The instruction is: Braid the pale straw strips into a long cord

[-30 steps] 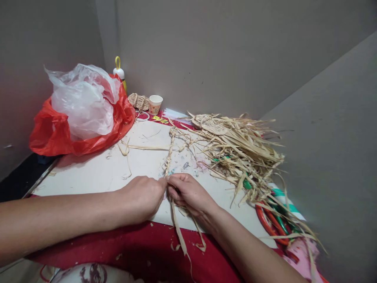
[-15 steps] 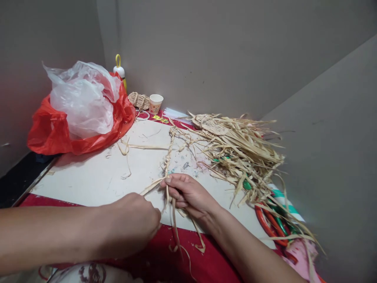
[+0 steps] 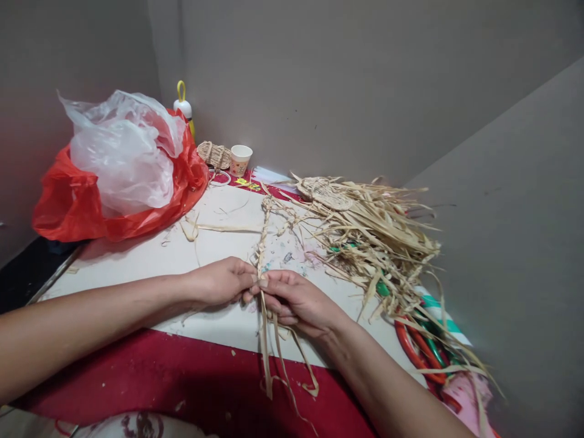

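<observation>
A narrow braid of dry, straw-coloured husk strips [image 3: 263, 234] runs up the white board, away from my hands. My left hand [image 3: 223, 281] pinches the braid's near end from the left, its fingertips touching those of the other hand. From the right, my right hand [image 3: 294, 298] grips the same end between thumb and fingers. Several loose strips [image 3: 265, 353] hang from below the pinch over the board's front edge and the red cloth. The fingertips partly hide the spot where the strips cross.
A heap of dry husks [image 3: 383, 237] with a woven oval piece [image 3: 326, 191] lies right. Red-handled scissors [image 3: 410, 350] are near it. A red plastic bag [image 3: 73, 201] with clear plastic stands left. Behind are a paper cup [image 3: 241, 161], a woven sole-shaped piece [image 3: 213, 156] and a bottle [image 3: 184, 109].
My left hand has moved up and right from the near side, where it pulled a strip leftward, to the braid's end. That strip now hangs down. My right hand stays in place.
</observation>
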`<action>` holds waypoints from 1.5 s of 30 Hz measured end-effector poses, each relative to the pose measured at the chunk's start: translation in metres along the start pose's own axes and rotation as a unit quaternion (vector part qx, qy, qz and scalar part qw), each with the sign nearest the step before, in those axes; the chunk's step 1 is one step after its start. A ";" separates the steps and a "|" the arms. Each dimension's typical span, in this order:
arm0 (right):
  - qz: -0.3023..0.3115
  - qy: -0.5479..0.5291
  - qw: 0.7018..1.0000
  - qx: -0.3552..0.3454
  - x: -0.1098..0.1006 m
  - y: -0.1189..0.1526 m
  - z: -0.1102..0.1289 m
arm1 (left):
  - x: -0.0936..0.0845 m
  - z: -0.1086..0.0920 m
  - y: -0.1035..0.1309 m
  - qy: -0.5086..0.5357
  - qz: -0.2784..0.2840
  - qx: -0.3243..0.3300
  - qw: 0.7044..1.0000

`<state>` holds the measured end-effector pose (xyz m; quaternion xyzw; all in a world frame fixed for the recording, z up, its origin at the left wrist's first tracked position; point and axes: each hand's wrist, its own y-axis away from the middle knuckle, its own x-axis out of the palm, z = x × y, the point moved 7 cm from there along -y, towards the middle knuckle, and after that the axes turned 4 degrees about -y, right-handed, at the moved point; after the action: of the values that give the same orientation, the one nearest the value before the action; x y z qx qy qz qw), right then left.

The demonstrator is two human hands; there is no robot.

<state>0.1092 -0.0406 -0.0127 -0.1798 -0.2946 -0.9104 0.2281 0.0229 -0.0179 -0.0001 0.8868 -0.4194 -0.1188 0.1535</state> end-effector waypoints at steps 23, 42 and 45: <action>-0.107 0.296 0.948 -0.046 -0.009 0.028 0.025 | -0.012 -0.012 0.000 -0.170 -0.093 0.068 0.979; -0.039 0.638 0.754 -0.150 0.052 0.047 0.013 | -0.003 0.000 0.006 0.022 -0.077 0.008 0.997; -0.162 0.510 0.817 -0.215 0.025 0.050 0.046 | -0.005 0.000 0.009 0.049 -0.063 0.006 0.997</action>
<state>0.1238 -0.0563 0.0563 0.3167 0.0420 -0.9356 0.1505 0.0135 -0.0194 0.0035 0.9172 -0.3551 -0.0819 0.1610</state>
